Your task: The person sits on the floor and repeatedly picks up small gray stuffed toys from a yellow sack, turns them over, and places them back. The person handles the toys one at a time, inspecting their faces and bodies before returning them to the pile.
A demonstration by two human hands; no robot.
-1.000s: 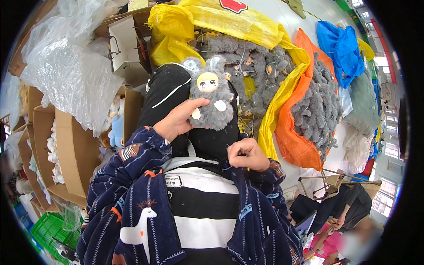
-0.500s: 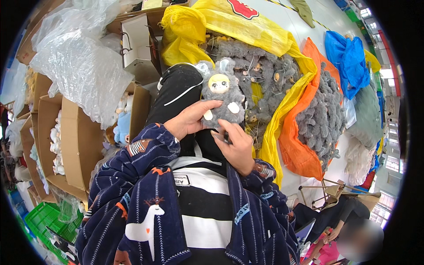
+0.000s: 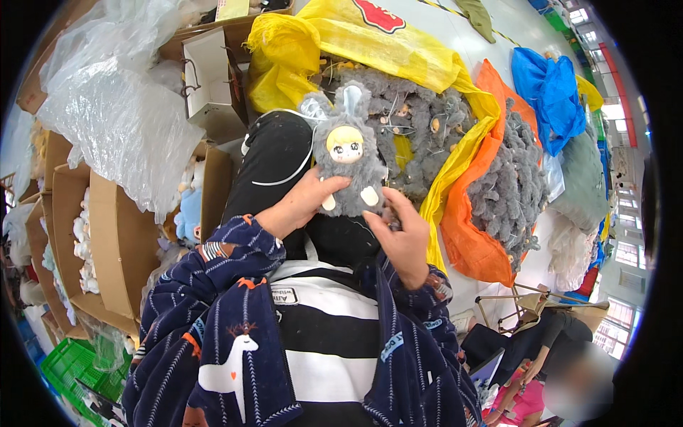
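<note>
A grey fluffy plush doll (image 3: 347, 183) with long silvery-lined ears, yellow hair and pale feet is upright over my lap. My left hand (image 3: 306, 203) grips its lower left side, the thumb lying across its front. At the doll's lower right edge, my right hand (image 3: 404, 238) has its thumb and bent fingers round the corner by the foot. Its other fingers are partly hidden. Beyond the doll, a yellow sack (image 3: 462, 142) lies open, full of similar grey fluffy pieces (image 3: 430, 114), some with small faces and loose threads.
An orange sack (image 3: 462, 228) with more grey plush pieces (image 3: 505, 192) stands to the right, near a blue bag (image 3: 551, 99). On the left are cardboard boxes (image 3: 121, 242), clear plastic sheeting (image 3: 121, 114) and a green crate (image 3: 78, 366). Another person (image 3: 562, 334) sits at lower right.
The doll has shifted slightly left and turned more upright, its ears now standing clearer. My right hand has moved up and right, against the doll's lower right edge.
</note>
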